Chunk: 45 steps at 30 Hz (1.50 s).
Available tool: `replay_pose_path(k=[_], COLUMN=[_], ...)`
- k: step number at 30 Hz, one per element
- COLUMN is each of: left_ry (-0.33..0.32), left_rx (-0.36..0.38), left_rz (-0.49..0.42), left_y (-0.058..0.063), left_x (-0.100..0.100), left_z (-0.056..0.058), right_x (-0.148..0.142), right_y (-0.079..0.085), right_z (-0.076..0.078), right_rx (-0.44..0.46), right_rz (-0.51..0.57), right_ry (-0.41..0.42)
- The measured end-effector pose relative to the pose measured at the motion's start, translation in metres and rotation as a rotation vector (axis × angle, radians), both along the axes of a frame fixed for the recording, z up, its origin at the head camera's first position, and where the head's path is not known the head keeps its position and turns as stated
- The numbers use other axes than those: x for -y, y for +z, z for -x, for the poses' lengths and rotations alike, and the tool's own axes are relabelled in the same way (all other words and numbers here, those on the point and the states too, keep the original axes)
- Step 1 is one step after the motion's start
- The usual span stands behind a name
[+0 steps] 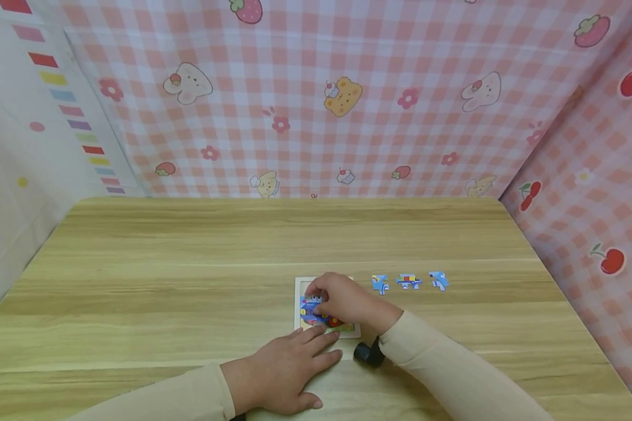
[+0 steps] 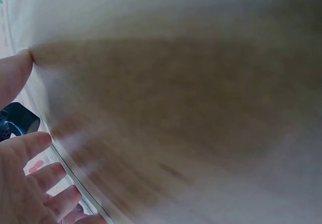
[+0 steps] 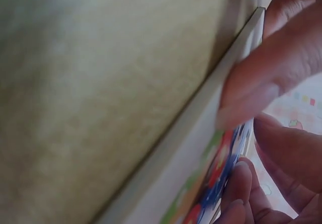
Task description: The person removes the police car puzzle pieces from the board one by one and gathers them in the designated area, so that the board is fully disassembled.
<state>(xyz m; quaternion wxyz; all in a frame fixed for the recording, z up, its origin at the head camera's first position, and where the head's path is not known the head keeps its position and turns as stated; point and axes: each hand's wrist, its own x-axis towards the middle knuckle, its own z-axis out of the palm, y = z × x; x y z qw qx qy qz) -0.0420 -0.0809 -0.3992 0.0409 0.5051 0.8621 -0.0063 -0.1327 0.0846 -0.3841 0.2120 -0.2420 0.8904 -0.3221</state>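
Observation:
A small jigsaw puzzle in a pale tray (image 1: 297, 304) lies near the table's front middle. Printed pieces fill its lower part, and bare beige backing shows at the upper left. My right hand (image 1: 349, 301) reaches over it, thumb and fingers bent about a blue puzzle piece (image 1: 313, 304) with printed eyes; the fingers partly cover the contact. My left hand (image 1: 287, 367) lies palm down with fingers spread, its fingertips at the tray's near edge. In the right wrist view, fingers (image 3: 256, 95) rest on the tray rim (image 3: 201, 113) beside the colourful print.
Three loose blue puzzle pieces lie in a row right of the tray: one nearest (image 1: 380, 283), a middle one (image 1: 409, 281) and a far one (image 1: 439, 280). A black wrist-worn device (image 1: 368, 354) sits under the right wrist. Patterned cloth (image 1: 316, 146) hangs behind the wooden table (image 1: 163, 263).

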Motion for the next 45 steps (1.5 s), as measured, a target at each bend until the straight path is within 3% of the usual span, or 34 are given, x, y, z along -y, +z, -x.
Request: replay_pose_path(k=[22, 39, 45], left_ry=[-0.008, 0.006, 0.013], left_rx=[-0.029, 0.029, 0.034], left_rz=[-0.012, 0.005, 0.016], left_y=[-0.0014, -0.0002, 0.0005], left_x=[0.0005, -0.0002, -0.0006], left_z=[-0.0003, 0.0014, 0.0015], right_x=[0.0063, 0.0037, 0.0025], right_y=[-0.0013, -0.0033, -0.0020], right_z=[0.0042, 0.0026, 0.0024], right_rx=[-0.052, -0.032, -0.007], right_rz=[-0.036, -0.016, 0.041], right_ry=[0.076, 0.027, -0.002])
